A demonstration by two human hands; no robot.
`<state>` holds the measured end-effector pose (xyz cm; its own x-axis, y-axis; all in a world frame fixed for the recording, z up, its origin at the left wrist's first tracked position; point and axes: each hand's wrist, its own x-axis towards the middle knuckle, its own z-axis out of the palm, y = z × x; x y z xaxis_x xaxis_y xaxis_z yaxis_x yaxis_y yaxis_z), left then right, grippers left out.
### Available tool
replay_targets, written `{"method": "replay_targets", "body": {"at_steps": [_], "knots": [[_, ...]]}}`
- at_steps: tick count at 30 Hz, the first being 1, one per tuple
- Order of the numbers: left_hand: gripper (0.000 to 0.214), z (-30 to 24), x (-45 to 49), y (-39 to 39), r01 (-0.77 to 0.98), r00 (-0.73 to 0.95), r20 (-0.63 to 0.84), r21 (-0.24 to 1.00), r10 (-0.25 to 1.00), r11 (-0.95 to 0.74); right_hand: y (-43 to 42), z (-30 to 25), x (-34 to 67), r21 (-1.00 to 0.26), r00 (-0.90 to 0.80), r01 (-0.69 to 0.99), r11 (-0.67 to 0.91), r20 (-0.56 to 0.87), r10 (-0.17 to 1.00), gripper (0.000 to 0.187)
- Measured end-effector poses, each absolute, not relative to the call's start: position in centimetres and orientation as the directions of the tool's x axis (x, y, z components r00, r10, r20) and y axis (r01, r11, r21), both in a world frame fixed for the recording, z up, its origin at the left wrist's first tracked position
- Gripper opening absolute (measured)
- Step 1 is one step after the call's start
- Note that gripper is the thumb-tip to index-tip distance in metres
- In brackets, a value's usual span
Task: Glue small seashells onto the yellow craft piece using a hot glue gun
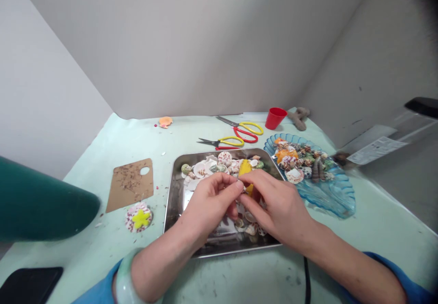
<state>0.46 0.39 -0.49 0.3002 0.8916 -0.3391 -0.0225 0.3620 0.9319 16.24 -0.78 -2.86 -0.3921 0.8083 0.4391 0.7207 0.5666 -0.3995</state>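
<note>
Over the metal tray (pixel 171 203), my left hand (pixel 215 192) and my right hand (pixel 273 199) meet with fingertips pinched together. Between them is a small shell (pixel 242 185), mostly covered by the fingers. Scallop shells (pixel 201 169) and other seashells lie heaped in the far part of the tray, and more shells (pixel 251 228) lie below my right hand. A yellow piece (pixel 245 167) sits among them just behind my fingers, partly hidden. Left of the tray, a speckled scallop shell (pixel 129 224) bears a yellow flower shape (pixel 141 218).
A blue shell-shaped plate (pixel 337 199) with more shells stands at the right. Two pairs of scissors (pixel 222 142) (pixel 244 126) and a red cup (pixel 275 118) are behind the tray. A brown board (pixel 132 183) and a dark green cylinder (pixel 44 201) are on the left.
</note>
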Motion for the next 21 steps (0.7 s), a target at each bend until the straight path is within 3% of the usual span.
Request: {"method": "replay_targets", "body": {"at_steps": [21], "knots": [[0.02, -0.59, 0.49, 0.27, 0.008, 0.308, -0.342, 0.934, 0.888, 0.357, -0.75, -2.7, 16.29, -0.378, -0.408, 0.741, 0.556, 0.403, 0.819, 0.013]]}}
